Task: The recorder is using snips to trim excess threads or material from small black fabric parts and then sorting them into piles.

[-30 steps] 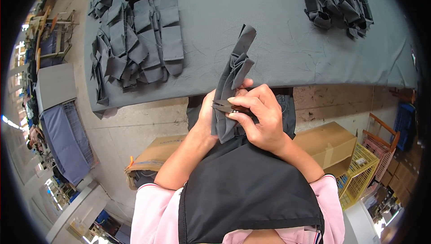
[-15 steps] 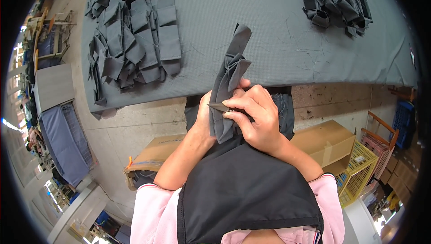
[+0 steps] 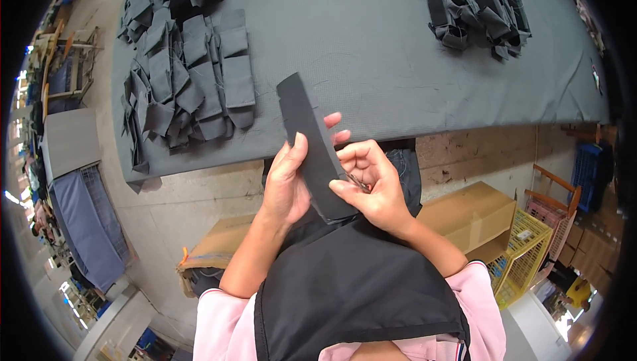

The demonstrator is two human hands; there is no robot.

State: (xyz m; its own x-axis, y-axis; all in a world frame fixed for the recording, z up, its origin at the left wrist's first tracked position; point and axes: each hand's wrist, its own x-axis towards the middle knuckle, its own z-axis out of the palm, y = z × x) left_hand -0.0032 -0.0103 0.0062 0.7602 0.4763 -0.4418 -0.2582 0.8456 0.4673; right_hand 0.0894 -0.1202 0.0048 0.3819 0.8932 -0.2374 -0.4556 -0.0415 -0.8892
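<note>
A dark grey fabric strip [image 3: 312, 142], flat and smooth on its upper face, slants upward from above my lap to just over the table's near edge. My left hand [image 3: 286, 185] is closed around it, with the thumb on the left edge and fingertips showing past the right edge. My right hand [image 3: 379, 192] is at the strip's lower right edge, its thumb against the fabric. Small dark thread snips [image 3: 359, 184] sit within my right fingers, mostly hidden by them.
Stacks of folded grey strips [image 3: 199, 72] lie on the left of the grey-covered table [image 3: 345, 36]; a bundle of strips [image 3: 478, 9] lies at the far right. Loose threads are scattered about. Cardboard boxes [image 3: 468, 212] and a yellow crate [image 3: 526, 255] stand below the table.
The strip has gone from bunched and folded to a smooth face and now leans left. The snips' blade, earlier pointing across the fabric, is now tucked in my right hand.
</note>
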